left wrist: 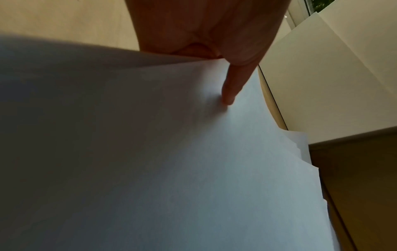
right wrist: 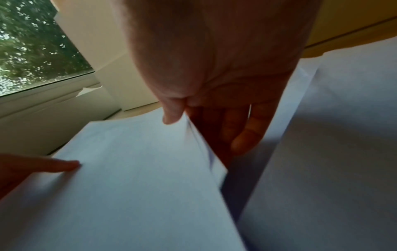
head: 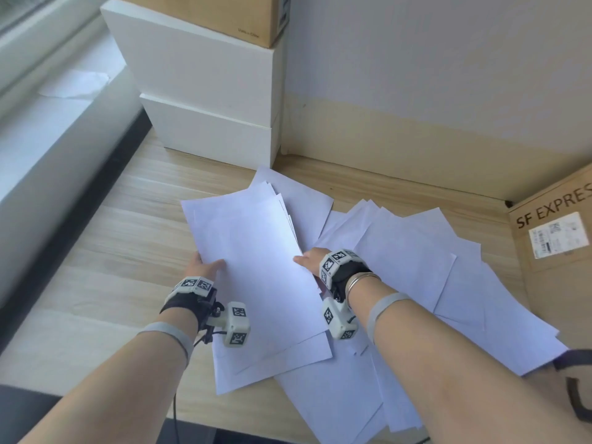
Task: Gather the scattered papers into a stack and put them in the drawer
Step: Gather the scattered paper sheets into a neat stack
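A loose bundle of white papers [head: 256,267] is held between both hands above the wooden desk [head: 112,251]. My left hand [head: 205,267] pinches its left edge, thumb [left wrist: 232,88] on top and the other fingers hidden underneath. My right hand [head: 312,261] pinches the right edge, thumb [right wrist: 171,115] on top and fingers [right wrist: 242,135] below. More white sheets [head: 416,267] lie fanned out and overlapping on the desk to the right and toward me. White drawer units [head: 208,91] stand stacked at the back left; their fronts are closed.
A brown cardboard box [head: 224,14] sits on top of the white units. A second box marked SF EXPRESS [head: 557,238] stands at the right edge of the desk. A window sill [head: 48,107] runs along the left with a scrap of paper [head: 73,84] on it.
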The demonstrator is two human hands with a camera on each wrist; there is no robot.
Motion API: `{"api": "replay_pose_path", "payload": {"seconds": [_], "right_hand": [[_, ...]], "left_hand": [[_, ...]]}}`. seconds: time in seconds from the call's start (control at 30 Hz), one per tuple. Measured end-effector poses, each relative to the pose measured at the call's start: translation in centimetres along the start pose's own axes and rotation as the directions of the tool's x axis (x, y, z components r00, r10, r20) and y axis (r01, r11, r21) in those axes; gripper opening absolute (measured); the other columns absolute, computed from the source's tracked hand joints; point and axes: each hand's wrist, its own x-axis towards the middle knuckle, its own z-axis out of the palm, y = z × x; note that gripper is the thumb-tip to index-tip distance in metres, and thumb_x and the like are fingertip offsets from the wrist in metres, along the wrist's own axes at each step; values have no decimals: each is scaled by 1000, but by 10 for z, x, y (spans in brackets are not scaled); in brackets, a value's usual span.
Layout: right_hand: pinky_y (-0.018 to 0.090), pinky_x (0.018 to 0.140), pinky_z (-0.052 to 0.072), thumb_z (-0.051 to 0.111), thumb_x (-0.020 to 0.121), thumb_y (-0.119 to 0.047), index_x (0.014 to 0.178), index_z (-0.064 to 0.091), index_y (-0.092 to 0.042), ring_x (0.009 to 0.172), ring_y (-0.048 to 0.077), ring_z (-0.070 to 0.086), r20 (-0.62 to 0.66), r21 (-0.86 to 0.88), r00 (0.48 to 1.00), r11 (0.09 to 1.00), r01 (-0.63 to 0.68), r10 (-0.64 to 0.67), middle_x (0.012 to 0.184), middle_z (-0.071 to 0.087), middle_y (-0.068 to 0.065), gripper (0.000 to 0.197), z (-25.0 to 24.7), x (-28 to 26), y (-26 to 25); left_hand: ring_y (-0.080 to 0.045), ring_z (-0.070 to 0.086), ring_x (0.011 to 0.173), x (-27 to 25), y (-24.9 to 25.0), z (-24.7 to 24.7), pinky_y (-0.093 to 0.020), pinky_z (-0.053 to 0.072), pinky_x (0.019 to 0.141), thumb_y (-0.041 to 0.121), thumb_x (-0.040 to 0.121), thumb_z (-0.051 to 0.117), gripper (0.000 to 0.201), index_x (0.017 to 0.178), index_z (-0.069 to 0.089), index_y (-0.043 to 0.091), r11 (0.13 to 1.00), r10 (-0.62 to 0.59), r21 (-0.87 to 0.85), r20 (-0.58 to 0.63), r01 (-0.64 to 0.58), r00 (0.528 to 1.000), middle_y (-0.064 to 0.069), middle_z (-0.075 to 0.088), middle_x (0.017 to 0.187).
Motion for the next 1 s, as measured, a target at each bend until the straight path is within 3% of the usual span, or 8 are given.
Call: {"api": "replay_pose_path", "payload": {"seconds": [0.13,0.27,0.4,0.53,0.73,0.8,0.9,1.0], "right_hand": [[32,95,43,54,90,-33,125,53,-7,116,28,56,-29,67,999,997,25,-23,128,58,11,44,6,5,3],[28,91,44,64,84,-23,124,51,-11,113,26,58,-150,303,988,950,77,-32,123,61,7,44,2,0,9],[36,101,45,69,81,-22,124,48,-7,116,28,57,-256,484,965,857,178,-56,125,60,11,49,-6,-4,3],[32,107,38,71,81,-17,133,38,-11,125,20,48,-406,694,914,647,315,-10,131,52,4,62,-25,-21,-8],[24,89,43,67,84,-6,133,43,-5,104,15,56,-510,790,860,389,475,-14,128,59,11,55,-64,-64,-16],[21,80,47,66,83,0,126,51,0,96,16,57,-571,771,819,380,511,58,117,62,12,45,-78,-80,-13],[1,53,46,61,84,7,118,55,10,84,15,57,-627,744,774,369,557,95,105,62,14,35,-94,-99,-5],[6,56,48,62,85,3,115,58,9,91,17,57,-651,724,753,377,577,97,109,64,18,31,-102,-110,0]], "left_hand": [[-25,56,94,-9,5,-1,-33,42,79,-2,84,55,48,131,46,3,984,106,-140,-10,-107,994,-21,58,126],[-25,56,98,-19,18,-15,-51,47,97,0,73,68,59,128,50,8,930,242,-291,24,-225,970,-21,59,126],[-28,61,89,-29,41,-28,-52,46,96,9,60,65,45,104,58,18,883,334,-377,86,-280,938,-12,63,108],[-8,69,61,-36,68,-38,-46,48,89,-8,78,62,38,93,60,28,851,428,-389,129,-351,894,-1,70,87],[-5,70,63,-56,110,-39,-33,57,74,-5,77,65,37,95,61,27,771,569,-443,158,-457,807,12,76,74],[-5,70,64,-63,121,-38,-30,58,70,-6,77,64,36,97,61,24,737,613,-472,165,-484,772,12,76,74],[-3,71,64,-70,132,-34,-23,59,66,-10,82,58,33,96,60,21,702,654,-493,161,-515,739,13,76,72],[-5,70,68,-73,135,-28,-30,57,75,-5,80,62,26,93,61,18,690,661,-506,151,-517,735,13,76,72]]}}
